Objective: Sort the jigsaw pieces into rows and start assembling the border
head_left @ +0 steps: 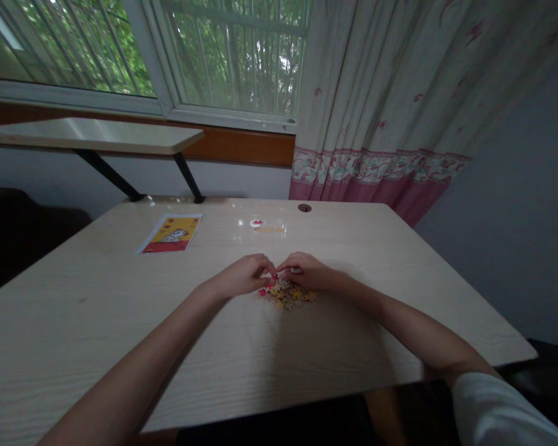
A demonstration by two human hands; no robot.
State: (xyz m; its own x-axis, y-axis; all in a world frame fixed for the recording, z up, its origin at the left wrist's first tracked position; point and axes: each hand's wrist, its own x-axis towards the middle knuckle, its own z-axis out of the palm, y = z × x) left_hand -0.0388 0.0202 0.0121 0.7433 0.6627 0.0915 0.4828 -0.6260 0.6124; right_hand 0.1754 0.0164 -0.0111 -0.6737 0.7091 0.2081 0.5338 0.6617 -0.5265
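Observation:
A small heap of jigsaw puzzle pieces [289, 297], mostly yellow with some red and white, lies on the light wood-grain table [214, 353]. My left hand [248, 274] is at the heap's left side, thumb and fingers pinched on a small red puzzle piece [274, 277]. From the right, my right hand [304, 271] meets it over the far edge of the heap. Its fingers are curled and closed together; what they hold, if anything, is too small to make out. The two hands' fingertips almost touch.
A picture card [170, 235] with a white animal on yellow and red lies at the far left. Beyond the hands are a few separate pieces [268, 230]. A raised shelf [93, 135] on black legs stands at the back left, and a round cable hole [304, 208] is near the far edge.

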